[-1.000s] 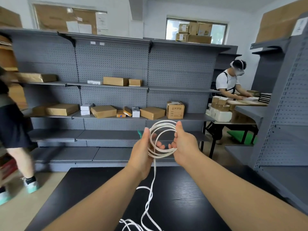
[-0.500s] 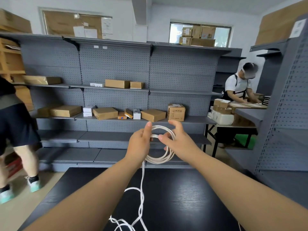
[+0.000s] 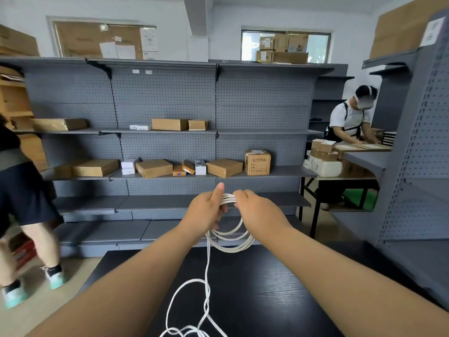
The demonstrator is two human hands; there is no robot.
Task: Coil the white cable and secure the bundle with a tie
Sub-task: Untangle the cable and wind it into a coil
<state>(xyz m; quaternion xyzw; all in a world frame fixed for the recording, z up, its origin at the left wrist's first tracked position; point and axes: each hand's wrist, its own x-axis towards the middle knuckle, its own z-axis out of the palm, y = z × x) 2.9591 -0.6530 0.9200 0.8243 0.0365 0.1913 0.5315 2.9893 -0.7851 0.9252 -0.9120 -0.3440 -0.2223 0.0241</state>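
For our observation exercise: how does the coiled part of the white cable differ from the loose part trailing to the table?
The coiled part hangs in neat stacked loops in the air; the loose part drops as one strand, then sprawls on the black table. The left hand and right hand grip the coiled part at its top; neither touches the loose part. Both are one white cable.

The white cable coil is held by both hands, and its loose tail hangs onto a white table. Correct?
No: the head view shows a black wood-grain table, not white. The left hand and right hand do hold the white cable coil.
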